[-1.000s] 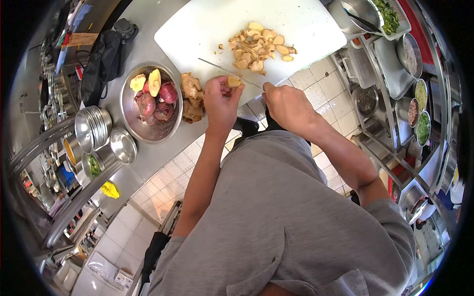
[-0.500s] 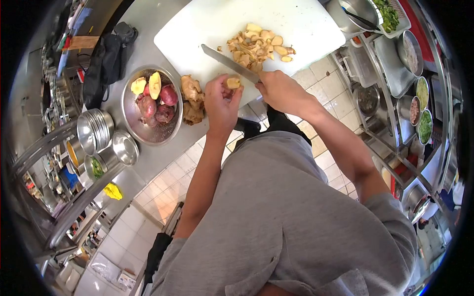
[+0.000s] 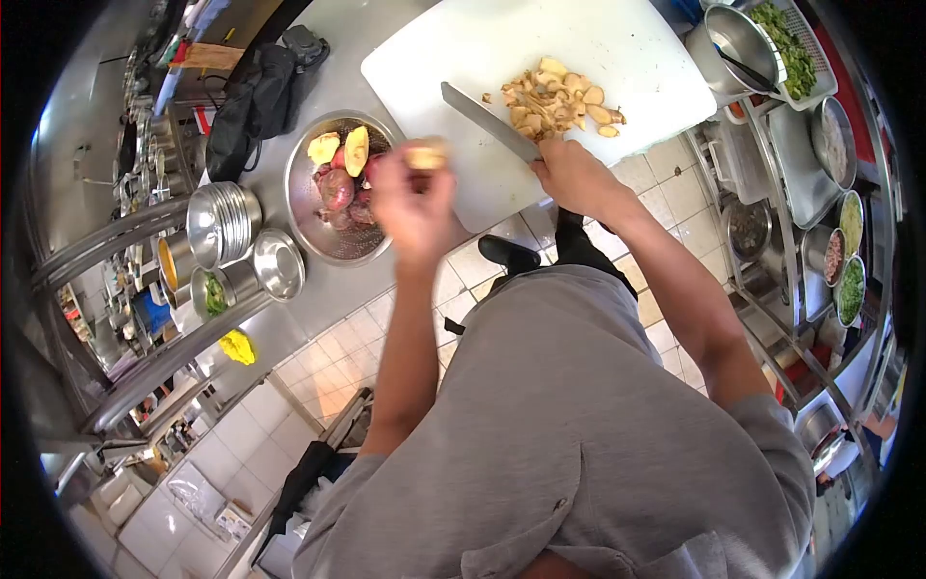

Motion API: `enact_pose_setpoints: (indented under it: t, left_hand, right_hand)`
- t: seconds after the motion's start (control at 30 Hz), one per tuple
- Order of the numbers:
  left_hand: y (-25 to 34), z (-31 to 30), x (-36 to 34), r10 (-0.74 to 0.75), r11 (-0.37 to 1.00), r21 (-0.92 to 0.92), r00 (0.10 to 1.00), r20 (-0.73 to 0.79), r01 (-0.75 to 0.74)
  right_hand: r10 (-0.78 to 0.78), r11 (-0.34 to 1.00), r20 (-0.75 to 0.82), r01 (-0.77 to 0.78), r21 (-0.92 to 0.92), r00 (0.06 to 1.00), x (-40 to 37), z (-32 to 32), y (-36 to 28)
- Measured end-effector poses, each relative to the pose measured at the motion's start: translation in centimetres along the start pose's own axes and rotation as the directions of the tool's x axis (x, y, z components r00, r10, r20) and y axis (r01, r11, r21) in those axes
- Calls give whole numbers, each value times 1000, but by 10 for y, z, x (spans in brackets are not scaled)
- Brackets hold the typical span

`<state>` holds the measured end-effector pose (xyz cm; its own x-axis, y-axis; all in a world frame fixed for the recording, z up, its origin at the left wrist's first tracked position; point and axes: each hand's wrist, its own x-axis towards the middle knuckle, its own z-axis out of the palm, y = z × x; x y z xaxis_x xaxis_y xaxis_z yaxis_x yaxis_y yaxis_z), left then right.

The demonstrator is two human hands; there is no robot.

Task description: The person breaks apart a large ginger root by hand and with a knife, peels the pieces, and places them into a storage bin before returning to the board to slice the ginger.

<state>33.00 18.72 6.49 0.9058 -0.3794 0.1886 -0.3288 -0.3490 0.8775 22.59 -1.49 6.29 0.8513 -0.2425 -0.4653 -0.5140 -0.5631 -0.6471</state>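
Note:
Blurred by motion, my left hand (image 3: 413, 203) holds a peeled piece of ginger (image 3: 426, 154) at its fingertips, over the right rim of a perforated steel bowl (image 3: 301, 227). Red onions (image 3: 336, 189) and two yellow peeled ginger pieces (image 3: 356, 151) lie in that bowl. My right hand (image 3: 577, 179) is closed on the handle of a knife (image 3: 490, 121), whose blade points up and left over the white cutting board (image 3: 434, 58). Beyond the blade, a pile of ginger peelings and slices (image 3: 555, 101) rests on the board. My left hand hides whatever lies beneath it.
Stacked steel bowls (image 3: 220, 224) and a yellow cloth (image 3: 236, 346) are at the left. A black bag (image 3: 260, 106) lies behind the perforated bowl. At the right stand a steel pot (image 3: 733, 43), a basket of greens (image 3: 786, 48) and a rack with food containers (image 3: 834, 256).
My left hand has moved left from beside the knife to the perforated bowl, carrying the ginger piece. The whole view has shifted, and my right hand still grips the knife.

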Motion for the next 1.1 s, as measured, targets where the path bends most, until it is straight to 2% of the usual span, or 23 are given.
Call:
enact_pose_setpoints:
  t: [0.03,0.07,0.17,0.23,0.33,0.37,0.4,0.43,0.47,0.57,0.7,0.8,0.93,1.0,1.1]
  left_hand:
    - [16,-18,16,54,997,55,993,-107,-49]
    - [4,-34,29,110,958,284,964,-241,-38]
    - [0,-76,61,62,864,501,974,-218,58]
    - [7,-81,62,114,815,577,965,-236,45]
    - [16,-73,36,14,850,525,994,-110,46]
    - [25,-60,21,-56,881,467,996,-67,81]
    - [23,-53,8,119,826,543,989,87,-147]
    - [22,-41,-4,181,746,622,971,154,-238]
    - [17,-31,-14,163,715,647,964,212,-264]
    - [34,-13,-30,-61,669,724,958,280,-169]
    - [20,-2,-24,-163,552,813,932,324,-186]
    - [-3,4,-16,-75,507,832,950,302,-225]
    - [-4,1,-10,46,724,663,973,228,-190]
    - [12,4,-17,95,785,593,981,172,-180]
    - [24,29,-28,64,784,590,971,231,-192]
  right_hand:
    - [5,1000,0,-5,-1,1000,-1,-1,-2]
    - [2,1000,-5,-2,-14,1000,-1,-1,-3]
    - [-10,1000,-11,10,-25,1000,-2,-1,-2]
    - [-15,1000,-21,15,6,1000,-1,-1,2]
    - [-47,999,-116,46,-12,992,-13,9,3]
    - [-41,999,-90,40,-9,995,-20,7,0]
    - [-36,999,-63,35,-5,997,-30,4,-2]
    - [-29,1000,-35,29,1,999,-38,4,-2]
    - [-51,999,-20,51,0,998,-44,7,3]
    - [-113,994,14,113,-1,993,-49,11,23]
    - [-126,990,75,130,-47,989,-37,-10,31]
    - [-114,990,34,116,-77,993,-13,-33,36]
    - [-208,972,-197,179,-154,958,11,-34,49]
    - [-125,985,-208,97,-139,970,5,-32,39]
    - [-61,992,-154,43,-120,986,-6,-23,26]
